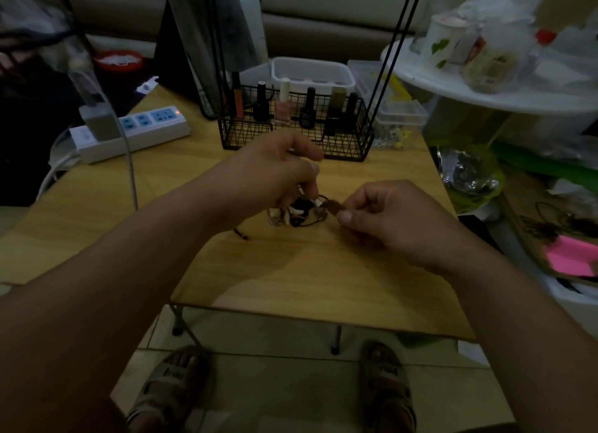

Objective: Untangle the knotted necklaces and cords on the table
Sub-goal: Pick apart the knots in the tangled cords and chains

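A small tangle of black cords and necklaces (299, 213) with pale and silvery pendants lies in the middle of the wooden table (291, 277). My left hand (271, 174) hovers over it, fingertips curled down and pinching a strand at the top of the tangle. My right hand (385, 212) sits just to the right and pinches a flat brown pendant (333, 207) between thumb and forefinger. A loose black cord end (241, 234) trails out to the left on the table. My left fingers hide part of the tangle.
A black wire basket (343, 144) with several nail polish bottles stands behind the hands. A white power strip (136, 131) lies at the far left, clear plastic boxes (388, 106) at the far right. Cluttered shelves and bags crowd the right side.
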Available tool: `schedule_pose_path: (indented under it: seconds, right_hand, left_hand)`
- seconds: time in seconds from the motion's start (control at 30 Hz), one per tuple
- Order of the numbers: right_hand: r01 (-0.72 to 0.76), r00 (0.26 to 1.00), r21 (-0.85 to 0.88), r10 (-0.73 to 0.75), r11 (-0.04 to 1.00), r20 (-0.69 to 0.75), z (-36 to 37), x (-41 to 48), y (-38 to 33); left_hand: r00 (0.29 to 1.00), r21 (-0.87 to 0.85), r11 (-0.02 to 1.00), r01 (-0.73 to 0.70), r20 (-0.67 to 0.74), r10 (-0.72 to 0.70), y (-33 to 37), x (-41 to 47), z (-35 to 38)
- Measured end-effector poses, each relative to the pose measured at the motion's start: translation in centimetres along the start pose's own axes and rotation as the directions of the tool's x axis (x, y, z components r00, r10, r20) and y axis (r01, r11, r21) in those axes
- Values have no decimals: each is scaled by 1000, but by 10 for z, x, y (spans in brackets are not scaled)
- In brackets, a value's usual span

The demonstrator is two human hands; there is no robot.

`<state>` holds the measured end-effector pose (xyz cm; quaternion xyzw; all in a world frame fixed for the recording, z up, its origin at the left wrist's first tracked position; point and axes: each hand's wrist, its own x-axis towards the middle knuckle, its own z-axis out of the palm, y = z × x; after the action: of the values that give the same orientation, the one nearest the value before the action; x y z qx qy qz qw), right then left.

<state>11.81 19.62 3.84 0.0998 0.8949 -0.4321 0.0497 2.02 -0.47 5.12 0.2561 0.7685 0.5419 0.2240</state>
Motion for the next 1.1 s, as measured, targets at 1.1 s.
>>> schedule_pose_path:
  seconds: [1.1]
  right_hand:
    - [57,997,704,2,708,-83,-11,5,-7]
  left_hand:
    - [986,193,981,30,156,-61,-2,-3,-3]
